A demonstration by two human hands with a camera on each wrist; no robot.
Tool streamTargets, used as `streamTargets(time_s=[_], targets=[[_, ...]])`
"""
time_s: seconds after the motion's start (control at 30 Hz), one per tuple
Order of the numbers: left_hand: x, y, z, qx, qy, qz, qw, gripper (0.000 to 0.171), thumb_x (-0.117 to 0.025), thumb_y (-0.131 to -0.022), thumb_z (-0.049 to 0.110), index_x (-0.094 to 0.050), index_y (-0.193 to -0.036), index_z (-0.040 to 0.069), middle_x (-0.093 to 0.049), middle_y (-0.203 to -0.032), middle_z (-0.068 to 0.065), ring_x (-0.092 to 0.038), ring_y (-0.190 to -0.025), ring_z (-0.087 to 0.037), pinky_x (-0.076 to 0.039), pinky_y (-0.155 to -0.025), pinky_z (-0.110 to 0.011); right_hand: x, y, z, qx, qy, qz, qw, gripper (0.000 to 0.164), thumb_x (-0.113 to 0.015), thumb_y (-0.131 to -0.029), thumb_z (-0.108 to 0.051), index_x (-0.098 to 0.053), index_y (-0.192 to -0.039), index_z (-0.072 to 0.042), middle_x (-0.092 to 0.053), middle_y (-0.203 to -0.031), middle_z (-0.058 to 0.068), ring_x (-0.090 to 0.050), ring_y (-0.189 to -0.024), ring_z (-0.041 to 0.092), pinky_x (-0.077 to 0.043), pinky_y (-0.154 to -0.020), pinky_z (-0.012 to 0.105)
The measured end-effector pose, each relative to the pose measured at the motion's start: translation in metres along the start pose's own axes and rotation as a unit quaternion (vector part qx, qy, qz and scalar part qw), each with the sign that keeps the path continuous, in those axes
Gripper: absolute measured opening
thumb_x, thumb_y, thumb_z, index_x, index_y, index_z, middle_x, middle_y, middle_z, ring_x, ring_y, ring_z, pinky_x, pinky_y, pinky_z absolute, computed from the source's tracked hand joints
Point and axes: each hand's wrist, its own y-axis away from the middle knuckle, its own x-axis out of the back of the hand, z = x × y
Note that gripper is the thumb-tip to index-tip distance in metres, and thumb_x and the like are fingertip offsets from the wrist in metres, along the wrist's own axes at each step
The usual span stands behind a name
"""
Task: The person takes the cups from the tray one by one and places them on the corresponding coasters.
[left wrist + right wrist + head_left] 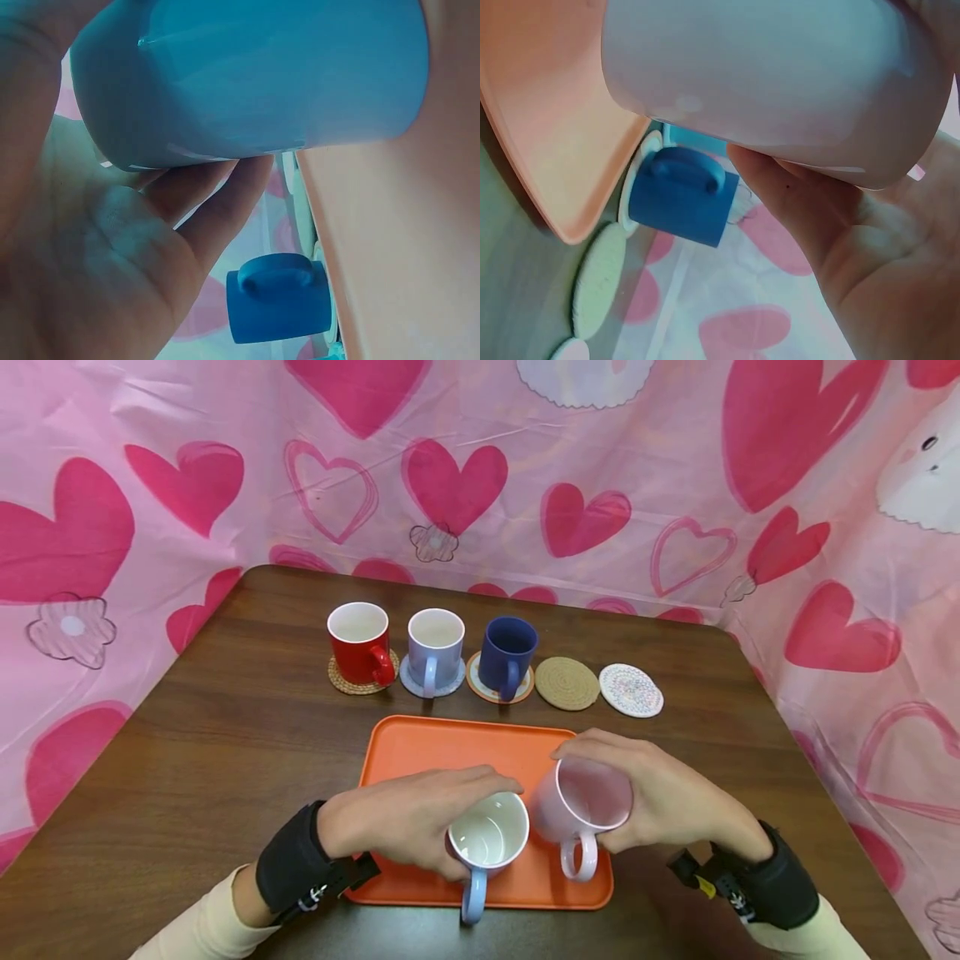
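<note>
My left hand [412, 814] grips a light blue mug [491, 829] with a white inside, fingers on its far side and thumb on its near side. This mug stands on the orange tray [450, 747], its handle toward me. My right hand [663, 793] holds a pink mug [550, 810] round its rim at the tray's right part. In the head view the pink mug leans, mouth to the right; whether its base touches the tray I cannot tell. The right wrist view shows the pink mug's side [765, 82] above the fingers.
Behind the tray runs a row of coasters. A red mug [352, 656], a pale blue mug [448, 653] and a dark blue mug [501, 660] stand on three. To their right lie a tan coaster [567, 683] and a white speckled coaster [632, 690]. A pink heart-print cloth [480, 552] hangs behind.
</note>
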Motion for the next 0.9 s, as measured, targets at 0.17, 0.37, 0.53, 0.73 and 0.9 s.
streamTargets(time_s=[0.17, 0.37, 0.53, 0.73, 0.9], targets=[[0.000, -0.001, 0.000, -0.007, 0.000, 0.002, 1.0000, 0.087, -0.089, -0.077, 0.033, -0.039, -0.148, 0.028, -0.056, -0.129, 0.008, -0.058, -0.114, -0.011, -0.049, -0.100, -0.023, 0.012, -0.002, 0.008, -0.008, 0.012, 0.006, 1.000, 0.085, -0.096, -0.065, -0.025, -0.056, -0.140, -0.028, -0.060, -0.134, -0.010, -0.058, -0.121, 0.010, -0.055, -0.096, 0.030], [-0.001, -0.001, 0.000, -0.004, -0.002, -0.002, 1.0000, 0.088, -0.089, -0.077, 0.033, -0.039, -0.148, 0.027, -0.055, -0.130, 0.009, -0.058, -0.114, -0.011, -0.049, -0.101, -0.023, 0.028, -0.006, 0.026, -0.030, 0.038, 0.021, 0.999, 0.083, -0.097, -0.065, -0.029, -0.058, -0.138, -0.028, -0.060, -0.135, -0.016, -0.055, -0.123, 0.006, -0.054, -0.097, 0.029], [-0.001, 0.000, -0.002, -0.003, -0.005, 0.000, 1.0000, 0.088, -0.089, -0.077, 0.032, -0.038, -0.149, 0.026, -0.055, -0.131, 0.009, -0.058, -0.115, -0.012, -0.049, -0.101, -0.024, 0.042, -0.017, 0.045, -0.054, 0.031, 0.037, 0.997, 0.082, -0.097, -0.065, -0.038, -0.058, -0.137, -0.030, -0.063, -0.130, -0.015, -0.057, -0.117, 0.006, -0.054, -0.094, 0.029], [-0.002, 0.000, -0.002, -0.010, 0.001, 0.004, 0.9999, 0.088, -0.089, -0.077, 0.032, -0.038, -0.149, 0.026, -0.055, -0.132, 0.009, -0.057, -0.117, -0.012, -0.049, -0.103, -0.024, 0.053, -0.027, 0.065, -0.085, 0.034, 0.043, 0.995, 0.083, -0.097, -0.067, -0.036, -0.057, -0.140, -0.027, -0.065, -0.127, -0.017, -0.058, -0.116, 0.004, -0.051, -0.098, 0.024], [-0.002, 0.000, -0.002, -0.012, 0.010, -0.001, 0.9999, 0.087, -0.089, -0.078, 0.032, -0.038, -0.148, 0.027, -0.055, -0.132, 0.009, -0.057, -0.117, -0.012, -0.049, -0.103, -0.024, 0.059, -0.031, 0.082, -0.123, 0.030, 0.047, 0.991, 0.084, -0.097, -0.068, -0.032, -0.057, -0.142, -0.026, -0.064, -0.131, -0.014, -0.056, -0.117, 0.006, -0.051, -0.097, 0.028]])
